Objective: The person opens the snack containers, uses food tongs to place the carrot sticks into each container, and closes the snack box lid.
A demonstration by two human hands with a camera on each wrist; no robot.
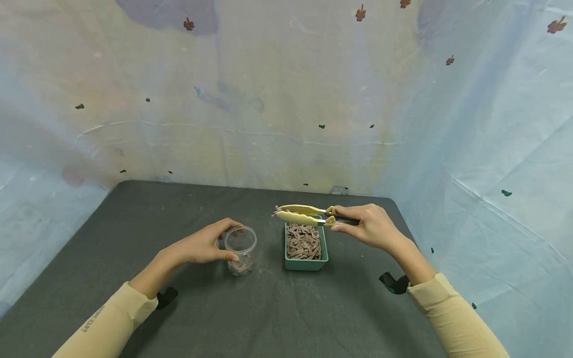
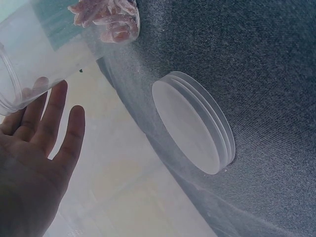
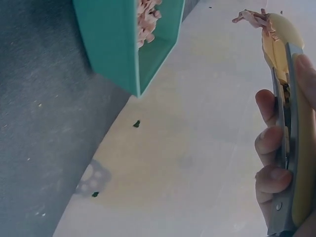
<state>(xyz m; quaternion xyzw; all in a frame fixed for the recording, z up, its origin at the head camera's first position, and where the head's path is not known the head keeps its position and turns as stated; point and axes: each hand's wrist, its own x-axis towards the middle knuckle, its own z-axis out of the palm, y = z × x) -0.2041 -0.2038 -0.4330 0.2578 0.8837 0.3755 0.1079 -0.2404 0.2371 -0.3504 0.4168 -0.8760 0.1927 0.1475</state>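
Observation:
My right hand (image 1: 369, 226) grips yellow-tipped kitchen tongs (image 1: 297, 214), held level above a green rectangular box (image 1: 306, 265). Between the tong tips are a few pinkish-brown strips (image 3: 252, 19), their ends sticking out. Many similar strips (image 1: 304, 242) fill the box. Left of it a clear plastic jar (image 1: 242, 248) stands upright and uncovered, some strips (image 2: 111, 19) at its bottom. My left hand (image 1: 208, 243) holds the jar near its rim, thumb in front and fingers behind. A translucent round lid (image 2: 190, 123) lies on the table in the left wrist view; the head view does not show it.
Everything stands on a dark grey cloth-covered table (image 1: 277, 318). Pale patterned sheeting (image 1: 268, 99) hangs behind the table and along its right side. Small light crumbs (image 3: 42, 215) dot the cloth near the box.

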